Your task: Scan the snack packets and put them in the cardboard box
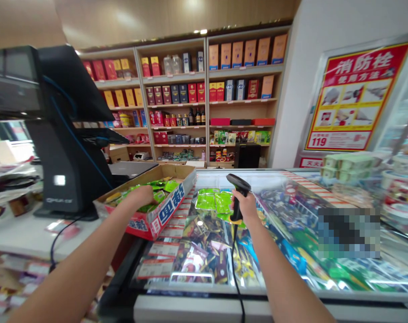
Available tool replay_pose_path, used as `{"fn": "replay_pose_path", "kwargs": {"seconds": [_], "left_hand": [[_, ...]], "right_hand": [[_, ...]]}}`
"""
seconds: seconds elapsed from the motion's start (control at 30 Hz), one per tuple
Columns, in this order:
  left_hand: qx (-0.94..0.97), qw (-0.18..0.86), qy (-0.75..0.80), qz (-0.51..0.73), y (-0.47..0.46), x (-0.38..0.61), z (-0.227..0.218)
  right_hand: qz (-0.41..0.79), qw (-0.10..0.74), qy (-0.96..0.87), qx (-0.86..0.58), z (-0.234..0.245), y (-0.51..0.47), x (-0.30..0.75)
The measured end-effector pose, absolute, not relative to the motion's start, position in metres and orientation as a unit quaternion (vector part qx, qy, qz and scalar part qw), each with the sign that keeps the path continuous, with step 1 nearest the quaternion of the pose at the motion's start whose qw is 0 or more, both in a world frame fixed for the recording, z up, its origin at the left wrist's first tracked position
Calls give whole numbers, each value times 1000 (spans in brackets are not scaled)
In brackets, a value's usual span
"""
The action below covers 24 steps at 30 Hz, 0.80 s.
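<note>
In the head view, my left hand reaches into an open cardboard box of green snack packets. Its fingers curl down onto one green packet, and the fingertips are partly hidden among the others. My right hand grips the handle of a black barcode scanner, held upright with its head tilted to the left. The scanner's cable hangs down over the front of the glass-topped freezer. Beside the scanner, several bright green packets lie flat on the freezer's glass top.
On the left stands a black checkout terminal on a white counter. Frozen packets fill the freezer under the glass. Green egg cartons and stacked tubs stand at the right. Shelves of boxed bottles line the back wall.
</note>
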State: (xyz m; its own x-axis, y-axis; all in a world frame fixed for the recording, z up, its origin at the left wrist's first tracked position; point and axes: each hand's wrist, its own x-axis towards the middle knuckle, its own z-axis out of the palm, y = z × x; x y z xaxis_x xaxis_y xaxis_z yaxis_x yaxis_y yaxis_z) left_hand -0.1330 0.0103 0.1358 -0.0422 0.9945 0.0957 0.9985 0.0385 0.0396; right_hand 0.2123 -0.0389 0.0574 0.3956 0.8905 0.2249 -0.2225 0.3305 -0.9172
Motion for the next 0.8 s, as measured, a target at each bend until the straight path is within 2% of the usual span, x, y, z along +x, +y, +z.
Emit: {"fn": "replay_pose_path", "kwargs": {"seconds": [0.1, 0.23, 0.33, 0.43, 0.5, 0.57, 0.7, 0.8], "left_hand": [[-687, 40, -718, -101, 9, -129, 139], [-641, 49, -703, -302, 2, -110, 151], [-612, -66, -635, -467, -2, -82, 150], [-573, -278, -519, -570, -2, -44, 132], [-529, -407, -461, -585, 0, -20, 113], [-490, -482, -440, -578, 2, -1, 88], [-466, -528, -429, -566, 7, 13, 38], [-484, -514, -420, -570, 10, 10, 12]], "right_hand": [[390, 713, -394, -430, 58, -40, 212], [388, 711, -395, -434, 60, -41, 211], [387, 711, -397, -433, 59, -40, 211], [386, 707, -402, -436, 57, -39, 211], [382, 706, -403, -438, 57, -38, 210], [379, 704, -406, -442, 58, -40, 210], [389, 685, -443, -428, 64, -48, 208], [426, 612, -524, -412, 66, -56, 207]]}}
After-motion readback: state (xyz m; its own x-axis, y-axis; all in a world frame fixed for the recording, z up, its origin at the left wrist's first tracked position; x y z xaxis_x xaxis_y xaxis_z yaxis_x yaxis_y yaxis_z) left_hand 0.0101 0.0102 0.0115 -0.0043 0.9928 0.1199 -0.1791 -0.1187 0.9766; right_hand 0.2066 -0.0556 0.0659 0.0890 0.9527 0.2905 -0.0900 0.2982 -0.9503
